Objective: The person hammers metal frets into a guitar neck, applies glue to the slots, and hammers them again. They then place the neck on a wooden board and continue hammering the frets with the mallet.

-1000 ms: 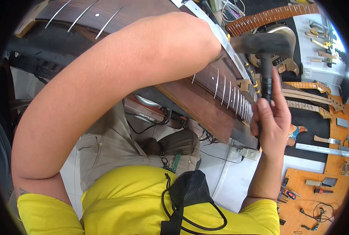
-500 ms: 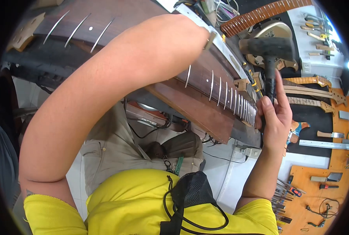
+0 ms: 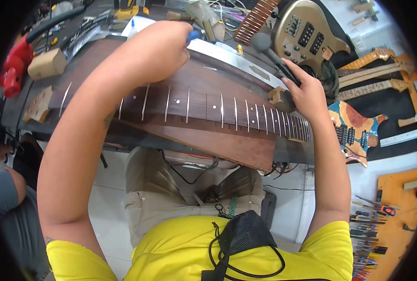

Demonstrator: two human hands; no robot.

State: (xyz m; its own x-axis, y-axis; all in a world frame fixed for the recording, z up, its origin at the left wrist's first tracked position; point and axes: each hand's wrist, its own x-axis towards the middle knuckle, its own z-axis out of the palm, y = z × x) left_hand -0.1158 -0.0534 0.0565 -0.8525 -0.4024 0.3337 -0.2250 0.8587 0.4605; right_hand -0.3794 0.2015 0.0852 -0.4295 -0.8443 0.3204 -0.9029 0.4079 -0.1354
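Observation:
A dark wooden fretboard (image 3: 199,104) with silver frets and white dots lies across the bench, and a reddish-brown board (image 3: 218,145) shows along its near side. My left hand (image 3: 164,51) is above the fretboard's far side, its fingers closed round a small blue thing (image 3: 193,35) that is mostly hidden. On the right, my right hand (image 3: 307,89) grips the black handle of a mallet (image 3: 276,56), whose dark head points away from me above the bench's far edge.
A gold guitar body (image 3: 307,35) and several guitar necks are at the right. Behind my left arm stand a red clamp (image 3: 16,68) and a wood block (image 3: 47,64). A seated person's leg (image 3: 14,187) shows at far left. Tools hang lower right.
My view has turned, showing more of the bench's left and back. My left hand now shows a blue thing in its grasp. The mallet in my right hand has tilted toward the left.

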